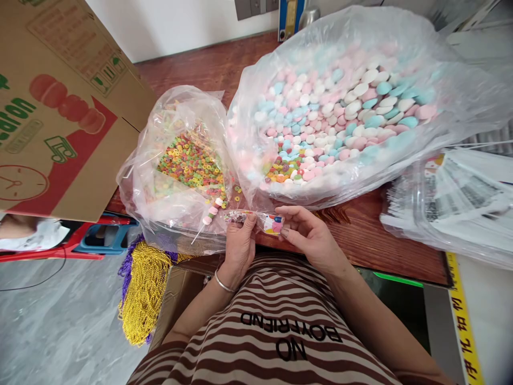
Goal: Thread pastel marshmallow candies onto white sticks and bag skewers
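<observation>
In front of my chest, both hands hold a small clear plastic wrapper [273, 223] with a bright printed pattern. My left hand [240, 243] pinches its middle between thumb and fingers. At its right end, the fingertips of my right hand [315, 235] close around the printed part. Just left of my left hand, a candy stick [212, 212] with pink, white and green pieces leans on the small plastic bag [140, 160]. That bag holds many small ring-shaped candies [190, 163]. Behind my hands, a large plastic bag [248, 91] contains pastel disc candies [320, 117].
A cardboard box [72, 107] stands at the left. On the right lies a plastic bag of white printed wrappers [452, 198]. Gold bead strings [144, 294] hang below the wooden table [401, 240]. A red and blue stool [100, 240] is behind the box.
</observation>
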A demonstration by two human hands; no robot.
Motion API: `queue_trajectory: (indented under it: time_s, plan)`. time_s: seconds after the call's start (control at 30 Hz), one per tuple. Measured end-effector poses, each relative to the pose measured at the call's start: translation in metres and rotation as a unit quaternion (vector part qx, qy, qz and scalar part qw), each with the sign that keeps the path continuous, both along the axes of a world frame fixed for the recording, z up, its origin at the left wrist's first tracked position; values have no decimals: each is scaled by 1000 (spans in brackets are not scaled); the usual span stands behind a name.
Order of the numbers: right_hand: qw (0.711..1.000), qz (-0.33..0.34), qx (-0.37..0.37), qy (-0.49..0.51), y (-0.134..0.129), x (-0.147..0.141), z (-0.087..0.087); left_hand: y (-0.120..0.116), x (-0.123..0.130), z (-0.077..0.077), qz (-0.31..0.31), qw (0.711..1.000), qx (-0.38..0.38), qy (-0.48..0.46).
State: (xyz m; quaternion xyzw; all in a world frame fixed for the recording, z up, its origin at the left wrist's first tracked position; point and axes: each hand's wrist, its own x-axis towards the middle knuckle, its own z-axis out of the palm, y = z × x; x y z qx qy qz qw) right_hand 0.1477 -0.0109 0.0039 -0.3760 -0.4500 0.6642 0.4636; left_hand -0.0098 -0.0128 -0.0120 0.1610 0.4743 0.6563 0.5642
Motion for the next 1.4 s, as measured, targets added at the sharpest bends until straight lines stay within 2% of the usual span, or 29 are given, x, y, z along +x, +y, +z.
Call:
queue_trajectory:
  time_s: [0.17, 0.27, 0.33, 0.4, 0.53, 0.63, 0.73, 0.97, 1.1, 1.17, 1.4]
  plan:
    - [999, -14, -33, 27, 0, -2, -5, 0, 4, 2, 5, 1000, 4, -7]
    - [1000, -10, -14, 6, 0, -3, -5, -1, 4, -1, 9, 1000, 13, 8]
    - [998, -11, 35, -41, 0, -3, -4, -3, 4, -4, 18, 999, 23, 37]
    - [987, -22, 117, -110, 1, -1, -3, -5, 4, -6, 19, 997, 28, 75]
    - [931, -50, 303, -200, 5, 2, -7, -9, 8, -4, -39, 995, 27, 89]
    - [895, -79, 367, -241, 6, 6, -12, -10, 10, 4, -64, 996, 19, 57]
    - [881, -111, 373, -268, 5, 9, -16, -10, 9, 11, -62, 997, 13, 44]
    - [891, -120, 355, -255, 0, 9, -18, -10, 2, 10, -58, 996, -1, 67]
    - [890, -85, 368, -254, 3, 14, -16, -10, 0, 14, -136, 990, -32, 22]
    - [884, -74, 384, -255, 3, 15, -14, -10, 1, 16, -152, 988, -37, 9]
    - [888, -132, 336, -285, -1, 6, -10, -9, 8, 9, -78, 997, -4, 7]
